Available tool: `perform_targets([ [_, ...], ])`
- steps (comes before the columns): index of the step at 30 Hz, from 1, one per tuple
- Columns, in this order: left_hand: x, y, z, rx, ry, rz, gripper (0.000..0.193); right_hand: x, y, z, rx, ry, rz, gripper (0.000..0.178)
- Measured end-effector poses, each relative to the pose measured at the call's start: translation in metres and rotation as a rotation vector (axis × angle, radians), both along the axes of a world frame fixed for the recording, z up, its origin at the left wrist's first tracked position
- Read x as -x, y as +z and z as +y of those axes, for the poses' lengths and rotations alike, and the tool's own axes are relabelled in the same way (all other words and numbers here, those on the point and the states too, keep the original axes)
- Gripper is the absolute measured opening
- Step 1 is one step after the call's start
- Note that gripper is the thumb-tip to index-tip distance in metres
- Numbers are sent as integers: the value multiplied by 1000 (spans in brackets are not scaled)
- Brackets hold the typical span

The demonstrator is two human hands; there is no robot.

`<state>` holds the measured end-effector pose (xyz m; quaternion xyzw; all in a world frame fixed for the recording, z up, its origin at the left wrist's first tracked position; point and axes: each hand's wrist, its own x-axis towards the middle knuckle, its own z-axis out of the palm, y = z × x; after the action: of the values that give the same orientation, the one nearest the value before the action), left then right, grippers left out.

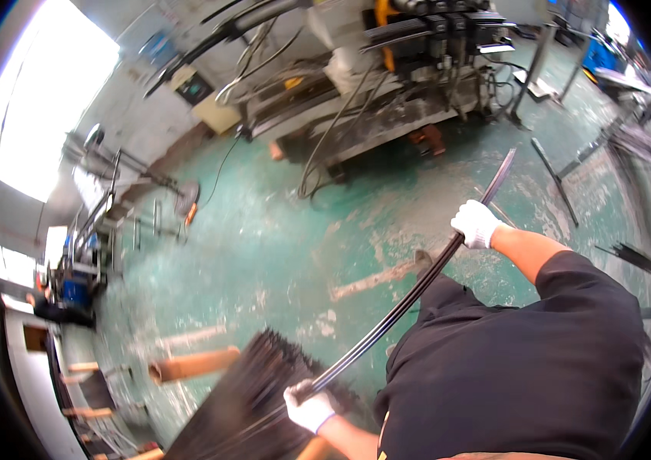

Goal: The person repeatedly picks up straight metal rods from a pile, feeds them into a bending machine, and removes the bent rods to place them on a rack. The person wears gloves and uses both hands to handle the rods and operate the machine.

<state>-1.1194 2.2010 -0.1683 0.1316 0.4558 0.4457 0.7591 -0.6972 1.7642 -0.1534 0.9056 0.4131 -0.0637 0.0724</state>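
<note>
A bundle of long, thin dark metal strips (pixel 398 310) slants across in front of my body, low at the left and higher at the right. My left hand (pixel 310 406), in a white glove, is closed round its lower part. Farther up, my right hand (pixel 476 224), gloved the same way, grips the bundle, and the strip ends stick out beyond it. Beneath and beside my left hand lies a large stack of similar dark strips (pixel 256 391), smeared by motion. How many strips I hold is too fine to tell.
A brown tube (pixel 193 364) juts out by the stack. A heavy machine (pixel 387 100) with hanging cables stands ahead. Metal stands and a round-based post (pixel 186 199) are at the left. Bars (pixel 555 182) lie on the worn green floor (pixel 249 253) at the right. Someone (pixel 65 310) is at the far left.
</note>
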Motion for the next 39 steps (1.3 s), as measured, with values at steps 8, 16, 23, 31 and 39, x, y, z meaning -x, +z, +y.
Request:
perform_targets([
  [8,-150,195,47,-421,-252,-178,29,-212,-42,-153,-671,-881,-627,27],
  [16,-454,183,-54,-343,-546,-368,18,-242,33,-1,-2464,-1005,1573,16],
  [23,-553,209,41,-708,-741,-454,28,-366,36,-60,-2501,-1175,1096,14],
  [31,-681,175,132,-618,-711,-197,33,-526,42,-85,-2670,-1154,589,16],
  [39,-856,111,142,-461,-850,-212,33,-663,78,-83,-2455,-1123,635,21],
])
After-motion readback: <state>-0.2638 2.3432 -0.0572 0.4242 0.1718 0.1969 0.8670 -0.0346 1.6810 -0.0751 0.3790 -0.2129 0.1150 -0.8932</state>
